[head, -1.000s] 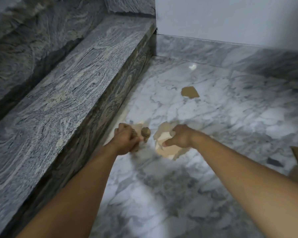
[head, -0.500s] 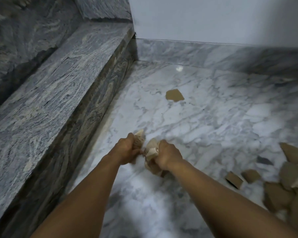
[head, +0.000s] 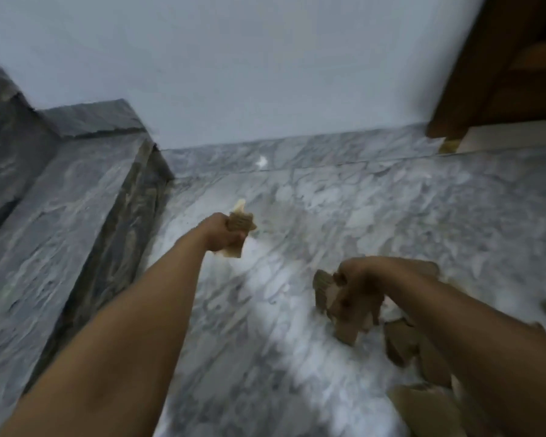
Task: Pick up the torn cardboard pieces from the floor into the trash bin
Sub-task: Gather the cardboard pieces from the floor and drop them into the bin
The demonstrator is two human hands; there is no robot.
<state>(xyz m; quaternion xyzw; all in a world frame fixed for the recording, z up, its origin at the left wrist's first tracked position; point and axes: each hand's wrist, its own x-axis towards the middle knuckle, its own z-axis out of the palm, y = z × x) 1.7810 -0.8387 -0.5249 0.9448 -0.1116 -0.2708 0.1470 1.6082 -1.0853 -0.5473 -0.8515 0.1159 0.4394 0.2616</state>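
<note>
My left hand [head: 223,236] is closed around a bunch of torn brown cardboard pieces [head: 241,219], held above the marble floor near the stone step. My right hand [head: 355,287] grips another bunch of cardboard pieces [head: 347,326], lower and to the right. More loose cardboard pieces [head: 423,408] lie on the floor under and beside my right forearm. The frame is blurred by motion. No trash bin is in view.
A grey stone step [head: 60,222] runs along the left. A white wall [head: 234,74] with a marble skirting stands ahead. A brown wooden door or frame [head: 501,64] is at the top right. White marble floor [head: 265,342] stretches between my arms.
The view has swung up and to the right. My hands have separated, each lifted off the floor with cardboard; the right one moved toward the scattered pieces on the right.
</note>
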